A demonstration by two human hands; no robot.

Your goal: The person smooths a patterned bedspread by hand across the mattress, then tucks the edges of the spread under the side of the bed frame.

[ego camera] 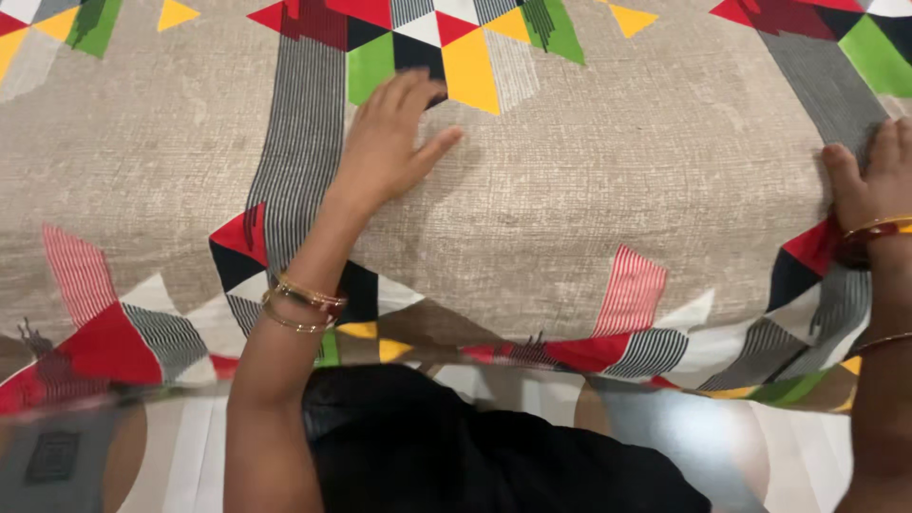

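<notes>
A beige bed sheet point(589, 180) with red, yellow, green, black and striped geometric shapes lies spread across the whole view. My left hand point(391, 142) rests flat on it near the upper middle, fingers apart, beside a yellow triangle of the print. My right hand point(872, 180) presses flat on the sheet at the right edge, next to a grey striped band. Both wrists carry gold bangles. Neither hand holds anything.
The near edge of the sheet point(532, 347) hangs over the side of the bed. Below it a glossy patterned floor point(703, 446) shows, and my black clothing point(446, 446) fills the bottom middle.
</notes>
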